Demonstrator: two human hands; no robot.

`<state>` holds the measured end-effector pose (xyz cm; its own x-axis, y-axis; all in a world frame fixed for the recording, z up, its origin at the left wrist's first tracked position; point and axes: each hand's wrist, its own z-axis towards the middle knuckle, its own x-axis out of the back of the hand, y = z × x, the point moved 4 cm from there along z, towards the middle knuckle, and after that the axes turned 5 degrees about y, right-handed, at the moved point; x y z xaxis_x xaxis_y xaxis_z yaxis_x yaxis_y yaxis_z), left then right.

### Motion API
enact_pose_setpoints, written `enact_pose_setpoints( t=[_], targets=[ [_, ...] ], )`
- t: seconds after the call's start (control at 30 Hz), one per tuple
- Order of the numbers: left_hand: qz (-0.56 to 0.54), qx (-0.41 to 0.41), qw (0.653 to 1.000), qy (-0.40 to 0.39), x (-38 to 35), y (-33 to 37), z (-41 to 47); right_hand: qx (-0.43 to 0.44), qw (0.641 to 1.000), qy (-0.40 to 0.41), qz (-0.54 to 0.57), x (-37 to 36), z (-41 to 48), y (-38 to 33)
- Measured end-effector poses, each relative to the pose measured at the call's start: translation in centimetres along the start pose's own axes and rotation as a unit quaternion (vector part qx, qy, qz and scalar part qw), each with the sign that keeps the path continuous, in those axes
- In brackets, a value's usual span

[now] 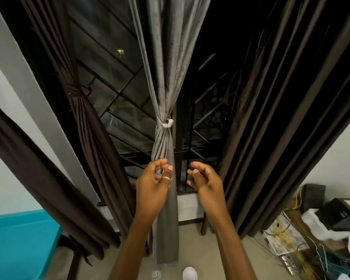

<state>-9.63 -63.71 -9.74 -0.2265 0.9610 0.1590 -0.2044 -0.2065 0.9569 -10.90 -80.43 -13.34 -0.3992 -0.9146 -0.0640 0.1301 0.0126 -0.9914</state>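
Grey curtain (166, 142): one panel, hanging at the middle of a dark window with a metal grille (117, 102). It is gathered into a narrow bundle by a pale tie (167, 124) about halfway down. Below the tie the cloth falls as a tight column, and its lower end reaches the floor (200, 249) at the foot of the window wall.

Left hand (153, 184): raised to the bundle below the tie, fingers loosely curved and spread. The fingertips lie at the left edge of the cloth without closing round it. A ring (166, 178) shows on one finger.

Right hand (205, 182): raised level with the left, just beside the bundle on its right. Its fingers are relaxed and apart; it holds nothing and is clear of the cloth.

Step in hand, as judged: both hands are approaching the gathered panel, with no grip taken yet. The next move probably calls for raising the hands to the tie, steadying the bundle with one and working the fastening loose with the other. How the tie fastens is too small to tell.

Surroundings:
- Knotted brown curtain (83, 110), left of the grey panel.
- Loose brown curtain (281, 118), right of it.
- Teal furniture (18, 245), at the lower left.
- Tangle of wires (287, 239) and boxes on the floor, at the right.
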Motion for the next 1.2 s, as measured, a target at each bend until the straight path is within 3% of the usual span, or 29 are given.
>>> enact_pose_setpoints(
  t=[0.43, 0.73, 1.2],
  targets=[
    [-0.066, 0.036, 0.995, -0.067, -4.2, -2.0, 4.1, -0.001, 0.996, 0.055, -0.074, 0.5, 2.6, 0.7],
    [-0.056, 0.033, 0.991, -0.114, -8.1, -3.1, 4.6, -0.033, 0.991, 0.096, -0.084, 2.5, 3.7, 2.3],
    [-0.048, 0.022, 0.995, -0.082, -17.5, -0.3, 6.0, 0.015, 0.984, 0.124, -0.126, 10.5, 11.0, 0.5]
  ],
)
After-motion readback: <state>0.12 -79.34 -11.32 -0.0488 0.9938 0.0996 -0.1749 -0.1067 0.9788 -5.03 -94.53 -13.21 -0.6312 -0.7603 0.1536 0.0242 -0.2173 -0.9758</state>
